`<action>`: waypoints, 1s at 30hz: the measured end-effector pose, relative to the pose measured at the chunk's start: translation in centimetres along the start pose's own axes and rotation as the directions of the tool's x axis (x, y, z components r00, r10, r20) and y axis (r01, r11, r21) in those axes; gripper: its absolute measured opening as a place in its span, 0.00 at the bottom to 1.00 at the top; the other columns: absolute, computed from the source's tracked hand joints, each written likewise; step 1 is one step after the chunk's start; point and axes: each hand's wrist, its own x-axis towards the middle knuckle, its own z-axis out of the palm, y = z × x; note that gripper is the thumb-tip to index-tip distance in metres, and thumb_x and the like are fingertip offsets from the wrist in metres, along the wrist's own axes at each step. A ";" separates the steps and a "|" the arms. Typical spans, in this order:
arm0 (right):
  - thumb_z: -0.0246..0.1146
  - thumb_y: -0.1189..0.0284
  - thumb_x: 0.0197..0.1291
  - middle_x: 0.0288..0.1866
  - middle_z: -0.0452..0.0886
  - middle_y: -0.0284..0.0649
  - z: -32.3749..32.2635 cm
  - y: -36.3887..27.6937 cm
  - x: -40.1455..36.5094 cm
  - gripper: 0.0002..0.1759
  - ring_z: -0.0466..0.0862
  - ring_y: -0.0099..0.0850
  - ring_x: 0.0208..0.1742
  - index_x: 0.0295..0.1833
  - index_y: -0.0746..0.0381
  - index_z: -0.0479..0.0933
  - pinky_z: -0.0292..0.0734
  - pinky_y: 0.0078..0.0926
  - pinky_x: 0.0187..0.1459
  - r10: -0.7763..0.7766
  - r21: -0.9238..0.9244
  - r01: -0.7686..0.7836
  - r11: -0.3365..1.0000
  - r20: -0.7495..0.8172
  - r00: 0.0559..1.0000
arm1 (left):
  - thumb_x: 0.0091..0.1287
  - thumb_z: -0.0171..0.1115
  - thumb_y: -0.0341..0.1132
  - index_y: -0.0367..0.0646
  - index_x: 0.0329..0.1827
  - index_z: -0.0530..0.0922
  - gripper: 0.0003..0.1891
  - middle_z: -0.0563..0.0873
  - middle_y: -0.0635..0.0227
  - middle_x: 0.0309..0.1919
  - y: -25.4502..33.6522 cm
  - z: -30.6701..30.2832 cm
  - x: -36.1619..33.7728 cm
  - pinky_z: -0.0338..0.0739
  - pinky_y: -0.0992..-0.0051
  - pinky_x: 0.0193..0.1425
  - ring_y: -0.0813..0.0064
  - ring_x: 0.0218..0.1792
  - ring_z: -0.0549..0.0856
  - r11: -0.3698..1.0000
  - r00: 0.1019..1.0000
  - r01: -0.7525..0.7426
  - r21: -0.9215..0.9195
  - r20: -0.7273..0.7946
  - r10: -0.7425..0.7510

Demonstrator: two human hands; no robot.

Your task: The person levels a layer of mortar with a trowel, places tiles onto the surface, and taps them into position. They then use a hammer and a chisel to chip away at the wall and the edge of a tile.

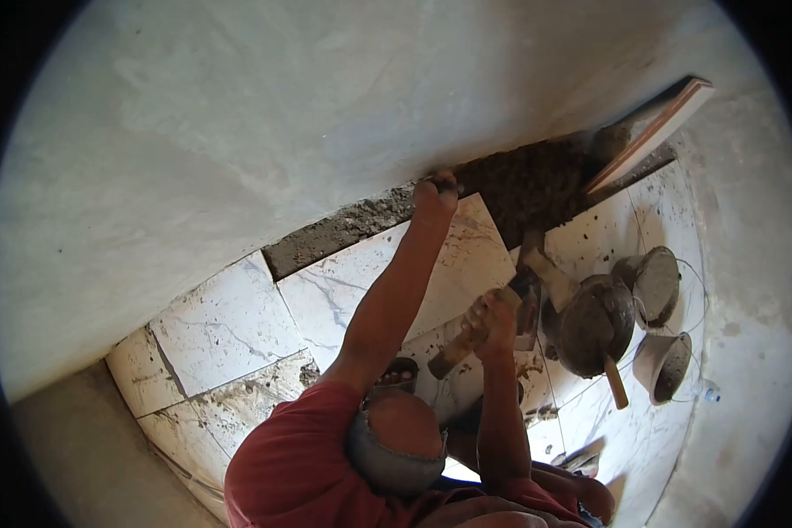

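My left hand (436,194) reaches to the foot of the wall, beside the upper edge of a white marbled tile (449,255). Its fingers are closed around something small and dark that I cannot make out. In my right hand (493,321) is a wooden-handled hammer (453,354), its dark head (528,308) pointing right, held above the tiles. A strip of grey mortar (343,233) runs between tile and wall. Dark, loose mortar (537,180) fills the wider gap on the right.
A tile strip (651,136) leans in the far right corner. Right of my hands stand a mortar-crusted bucket (594,326) with a wooden-handled tool (616,383) in it, and two more buckets, one upper (658,286), one lower (664,365). The wall (238,114) rises ahead.
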 end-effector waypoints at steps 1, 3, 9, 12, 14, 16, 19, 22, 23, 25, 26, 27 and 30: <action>0.57 0.68 0.55 0.22 0.69 0.31 -0.7 0.1 -0.4 0.05 0.70 0.25 0.19 0.35 0.55 0.69 0.69 0.28 0.24 0.009 -0.006 -0.009 1.000 0.000 1.000 | 0.61 0.42 0.28 0.42 0.26 0.70 0.09 0.66 0.63 0.17 0.4 -0.6 -0.4 0.68 0.67 0.26 0.67 0.20 0.68 1.000 1.000 -0.005 -0.007 -0.006 0.005; 0.57 0.68 0.55 0.21 0.68 0.31 -0.9 0.1 -1.4 0.05 0.70 0.25 0.19 0.34 0.55 0.68 0.69 0.27 0.23 -0.011 -0.023 0.009 1.000 -0.088 0.996 | 0.62 0.41 0.32 0.44 0.24 0.69 0.10 0.63 0.65 0.13 0.8 -3.2 0.5 0.64 0.67 0.21 0.68 0.20 0.69 0.918 0.994 -0.029 0.395 0.105 -0.014; 0.58 0.69 0.55 0.21 0.70 0.32 0.6 0.3 -2.7 0.05 0.71 0.25 0.18 0.33 0.57 0.68 0.70 0.25 0.23 -0.066 -0.193 0.036 0.981 -0.150 0.987 | 0.67 0.40 0.36 0.44 0.29 0.69 0.11 0.69 0.67 0.17 0.0 -9.2 0.4 0.65 0.61 0.22 0.69 0.21 0.72 0.904 0.979 0.109 0.414 0.112 -0.169; 0.59 0.69 0.56 0.23 0.73 0.34 -0.8 1.6 -0.2 0.06 0.73 0.25 0.18 0.35 0.59 0.71 0.71 0.23 0.21 -0.299 -0.475 0.158 0.865 -0.236 0.925 | 0.67 0.41 0.35 0.43 0.33 0.69 0.09 0.72 0.68 0.21 -1.0 -10.8 -4.6 0.71 0.60 0.32 0.70 0.23 0.72 0.891 0.987 0.053 0.451 0.112 -0.116; 0.61 0.69 0.55 0.24 0.75 0.34 0.5 1.1 0.3 0.07 0.75 0.24 0.19 0.35 0.60 0.72 0.71 0.22 0.21 -0.359 -0.522 0.209 0.827 -0.203 0.911 | 0.67 0.41 0.33 0.42 0.35 0.68 0.07 0.73 0.67 0.24 -0.9 -10.4 -9.8 0.71 0.61 0.39 0.69 0.26 0.75 0.872 0.986 0.068 0.485 0.102 -0.134; 0.62 0.70 0.55 0.25 0.76 0.34 0.4 1.2 0.2 0.07 0.76 0.24 0.20 0.36 0.61 0.74 0.71 0.20 0.21 -0.415 -0.568 0.258 0.782 -0.164 0.895 | 0.67 0.41 0.31 0.42 0.36 0.68 0.06 0.74 0.67 0.26 -0.1 -10.5 -11.3 0.72 0.61 0.45 0.69 0.30 0.77 0.853 0.984 0.081 0.516 0.093 -0.150; 0.64 0.72 0.52 0.26 0.76 0.33 -0.7 1.8 -0.3 0.08 0.76 0.23 0.20 0.37 0.62 0.74 0.69 0.19 0.20 -0.422 -0.715 0.191 0.673 -0.158 0.893 | 0.68 0.41 0.33 0.41 0.37 0.68 0.07 0.75 0.65 0.29 1.4 -11.9 -10.3 0.70 0.62 0.53 0.65 0.41 0.79 0.758 0.953 -0.019 0.652 0.241 -0.183; 0.66 0.72 0.50 0.28 0.79 0.33 -0.3 2.5 -0.8 0.11 0.77 0.22 0.27 0.38 0.65 0.75 0.71 0.19 0.29 -0.339 -0.674 0.121 0.729 -0.202 0.919 | 0.69 0.41 0.35 0.41 0.40 0.67 0.08 0.76 0.63 0.32 1.9 -14.0 -9.3 0.69 0.63 0.54 0.64 0.49 0.77 0.708 0.715 -0.087 0.700 0.539 -0.445; 0.66 0.74 0.50 0.27 0.79 0.34 -0.3 2.7 -0.8 0.10 0.77 0.22 0.27 0.37 0.65 0.75 0.71 0.19 0.30 -0.311 -0.622 0.149 0.769 -0.160 0.937 | 0.69 0.41 0.36 0.41 0.41 0.66 0.08 0.77 0.62 0.34 1.5 -13.0 -12.0 0.70 0.63 0.53 0.66 0.47 0.77 0.605 0.834 -0.038 0.795 0.359 -0.419; 0.66 0.75 0.49 0.27 0.79 0.34 -0.6 2.9 -1.0 0.08 0.76 0.22 0.27 0.35 0.65 0.75 0.71 0.19 0.31 -0.288 -0.560 0.171 0.811 -0.129 0.949 | 0.70 0.41 0.37 0.40 0.43 0.65 0.09 0.78 0.61 0.37 1.0 -12.5 -14.0 0.71 0.64 0.52 0.68 0.46 0.77 0.489 0.916 0.043 0.871 0.161 -0.367; 0.65 0.76 0.49 0.27 0.79 0.34 -0.8 2.8 -1.2 0.07 0.76 0.22 0.27 0.33 0.65 0.75 0.71 0.19 0.31 -0.272 -0.517 0.186 0.835 -0.095 0.957 | 0.70 0.41 0.38 0.40 0.44 0.65 0.10 0.78 0.60 0.38 0.8 -12.7 -14.2 0.72 0.64 0.50 0.69 0.46 0.77 0.451 0.912 0.032 0.892 0.159 -0.379; 0.65 0.77 0.49 0.27 0.79 0.34 -1.0 2.7 -1.4 0.06 0.76 0.22 0.27 0.32 0.64 0.74 0.71 0.18 0.31 -0.259 -0.473 0.201 0.858 -0.061 0.964 | 0.70 0.41 0.39 0.39 0.45 0.64 0.11 0.79 0.58 0.40 0.5 -12.9 -14.4 0.73 0.63 0.49 0.69 0.46 0.77 0.413 0.907 0.021 0.911 0.157 -0.391; 0.63 0.80 0.49 0.26 0.78 0.36 -1.3 3.0 -1.6 0.03 0.76 0.23 0.24 0.30 0.65 0.75 0.71 0.22 0.26 -0.377 -0.458 0.272 0.847 -0.155 0.913 | 0.69 0.44 0.38 0.38 0.46 0.66 0.11 0.79 0.56 0.42 0.5 -12.5 -13.0 0.72 0.63 0.50 0.61 0.47 0.78 0.184 0.869 -0.261 0.948 0.314 -0.383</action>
